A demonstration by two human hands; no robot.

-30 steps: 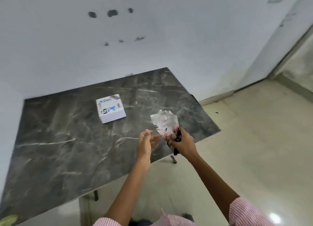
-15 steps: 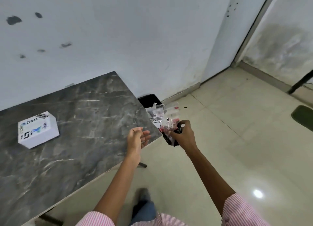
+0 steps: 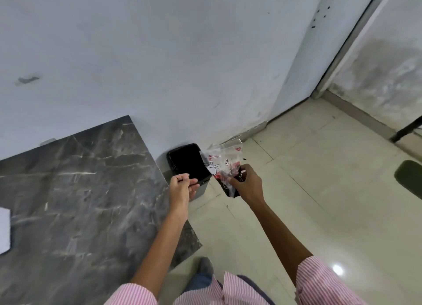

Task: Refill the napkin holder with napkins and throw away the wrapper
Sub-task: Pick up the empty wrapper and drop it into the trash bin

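Note:
My right hand (image 3: pixel 247 184) grips a crumpled clear plastic wrapper (image 3: pixel 220 162) with red and black print, held in the air just right of a black-lined bin (image 3: pixel 186 162). The bin stands on the floor against the wall, past the table's right corner. My left hand (image 3: pixel 181 188) hovers empty with fingers loosely curled, just in front of the bin's near rim. The white napkin holder (image 3: pixel 4 227) shows only as a sliver at the left edge, on the dark marble table (image 3: pixel 80 190).
A pale wall rises behind the table and bin. Beige tiled floor (image 3: pixel 308 202) spreads to the right toward a doorway. A dark green mat (image 3: pixel 410 176) lies at the right edge, and a thin black leg (image 3: pixel 406 130) slants above it.
My view has swung right: the table and napkin holder slid left and the bin has come fully into view. Both hands moved off the tabletop toward the bin, the right still holding the wrapper.

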